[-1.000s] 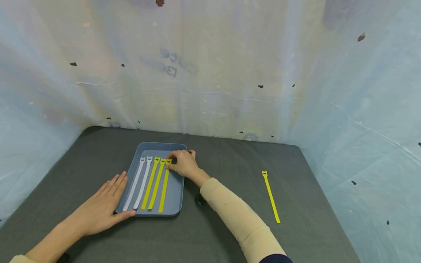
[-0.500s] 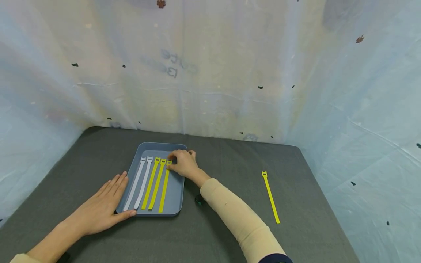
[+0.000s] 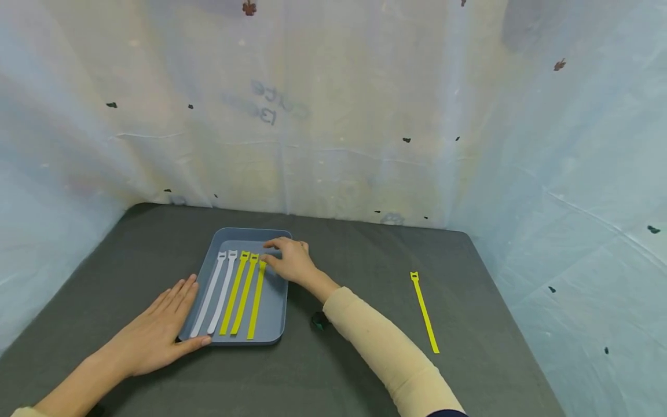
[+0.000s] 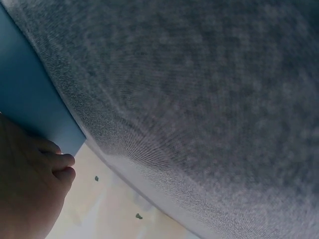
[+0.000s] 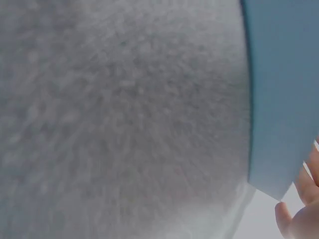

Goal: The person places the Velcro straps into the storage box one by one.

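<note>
A grey-blue tray (image 3: 272, 313) holds two white cable ties (image 3: 209, 292) and three yellow cable ties (image 3: 245, 295), side by side and lengthwise. My left hand (image 3: 161, 330) rests with straight fingers along the tray's left rim, its thumb on the near edge. Over the far right part of the tray is my right hand (image 3: 292, 260), thumb and index finger apart. Its thumb hides the head of the rightmost yellow tie (image 3: 256, 301); whether it touches it I cannot tell. The wrist views show mainly the tray's outer wall (image 5: 281, 99) and parts of the hands.
Another yellow cable tie (image 3: 425, 313) lies on the dark grey cloth table (image 3: 354, 370), to the right of my right forearm. Pale sheeting (image 3: 333, 116) with small dark marks hangs behind the table and at both sides.
My right thumb and index finger have parted at the head of the rightmost yellow tie. The left hand stays on the tray's rim. The head view has shifted slightly.
</note>
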`<state>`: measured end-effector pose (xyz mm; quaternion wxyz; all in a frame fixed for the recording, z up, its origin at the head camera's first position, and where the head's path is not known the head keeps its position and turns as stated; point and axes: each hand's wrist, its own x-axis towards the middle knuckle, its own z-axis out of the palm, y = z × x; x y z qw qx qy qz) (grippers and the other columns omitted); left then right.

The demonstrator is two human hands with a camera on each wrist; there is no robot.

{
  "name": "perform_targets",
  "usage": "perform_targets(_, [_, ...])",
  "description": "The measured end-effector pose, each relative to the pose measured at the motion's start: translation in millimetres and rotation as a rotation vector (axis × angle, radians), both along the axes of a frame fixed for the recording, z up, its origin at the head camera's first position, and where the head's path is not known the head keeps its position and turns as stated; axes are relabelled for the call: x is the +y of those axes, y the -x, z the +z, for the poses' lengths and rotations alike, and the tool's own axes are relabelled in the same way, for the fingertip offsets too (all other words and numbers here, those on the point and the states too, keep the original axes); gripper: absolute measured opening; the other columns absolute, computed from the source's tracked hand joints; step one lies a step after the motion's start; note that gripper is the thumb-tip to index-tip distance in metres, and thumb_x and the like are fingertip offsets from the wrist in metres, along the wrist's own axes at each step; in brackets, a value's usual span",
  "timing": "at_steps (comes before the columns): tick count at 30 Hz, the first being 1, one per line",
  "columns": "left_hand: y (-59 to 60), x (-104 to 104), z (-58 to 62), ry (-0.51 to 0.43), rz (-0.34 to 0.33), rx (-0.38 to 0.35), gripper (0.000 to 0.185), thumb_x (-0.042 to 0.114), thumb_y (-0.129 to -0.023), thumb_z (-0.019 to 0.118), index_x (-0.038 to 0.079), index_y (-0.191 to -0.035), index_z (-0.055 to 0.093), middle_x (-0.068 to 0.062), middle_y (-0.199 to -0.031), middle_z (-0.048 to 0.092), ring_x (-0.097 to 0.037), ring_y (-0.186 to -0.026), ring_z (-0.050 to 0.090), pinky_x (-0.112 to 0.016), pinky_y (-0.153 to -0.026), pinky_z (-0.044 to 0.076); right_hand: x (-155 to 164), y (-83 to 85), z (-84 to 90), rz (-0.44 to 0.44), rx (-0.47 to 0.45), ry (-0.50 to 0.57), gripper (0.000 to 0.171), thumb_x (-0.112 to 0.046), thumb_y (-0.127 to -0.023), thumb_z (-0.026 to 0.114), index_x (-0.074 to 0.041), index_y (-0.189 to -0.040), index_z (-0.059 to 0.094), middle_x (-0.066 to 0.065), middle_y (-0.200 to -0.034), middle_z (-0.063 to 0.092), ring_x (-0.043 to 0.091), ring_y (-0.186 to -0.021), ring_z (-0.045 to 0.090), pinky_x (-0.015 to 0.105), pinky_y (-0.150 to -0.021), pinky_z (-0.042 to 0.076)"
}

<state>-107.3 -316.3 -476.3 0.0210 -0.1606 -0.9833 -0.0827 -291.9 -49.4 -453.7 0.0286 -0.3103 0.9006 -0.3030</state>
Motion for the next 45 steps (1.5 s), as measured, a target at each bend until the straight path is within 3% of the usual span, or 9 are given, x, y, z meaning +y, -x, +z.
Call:
perform_targets(8, [-0.1, -2.3, -0.1, -0.011, -0.003, -0.004, 0.111, 0.070, -0.097, 0.056, -0.004, -0.165, 0.007, -0.026, -0.171, 0.010, -0.045, -0.157, 0.015, -0.021, -0.118, -0.023, 22.3, -12.4, 21.5, 0.049, -0.030, 0.135, 0.044, -0.033, -0.107, 0.061, -0.013, -0.147, 0.061, 0.004, -0.148, 0.060, 0.022, -0.139, 0.054, 0.041, -0.111, 0.048])
perform_targets(19, [0.6, -5.9, 0.7, -0.015, 0.003, -0.002, 0.110, 0.067, -0.097, 0.059, -0.007, -0.164, 0.012, -0.027, -0.171, 0.011, -0.046, -0.157, 0.015, -0.026, -0.121, -0.021, 53.2, -18.2, 36.3, -0.001, -0.050, 0.275, 0.046, -0.033, -0.106, 0.062, -0.015, -0.148, 0.059, 0.004, -0.150, 0.058, 0.024, -0.137, 0.054, 0.050, -0.112, 0.046])
perform_targets(30, [2.7, -8.5, -0.4, -0.013, 0.022, -0.005, 0.112, 0.070, -0.096, 0.057, -0.007, -0.163, 0.013, -0.028, -0.170, 0.013, -0.047, -0.156, 0.015, -0.026, -0.120, -0.022, 90.1, -19.4, 36.2, -0.079, -0.051, 0.372, 0.046, -0.032, -0.105, 0.064, -0.017, -0.148, 0.059, 0.004, -0.149, 0.058, 0.024, -0.139, 0.053, 0.050, -0.115, 0.044])
perform_targets(45, [3.9, -10.4, -0.8, -0.001, 0.019, -0.003, 0.112, 0.071, -0.097, 0.055, -0.006, -0.164, 0.009, -0.028, -0.170, 0.012, -0.047, -0.156, 0.015, -0.023, -0.118, -0.024, 157.4, -17.7, 18.2, -0.240, -0.037, 0.418, 0.043, -0.025, -0.105, 0.065, -0.014, -0.146, 0.061, 0.007, -0.146, 0.061, 0.027, -0.135, 0.056, 0.053, -0.114, 0.044])
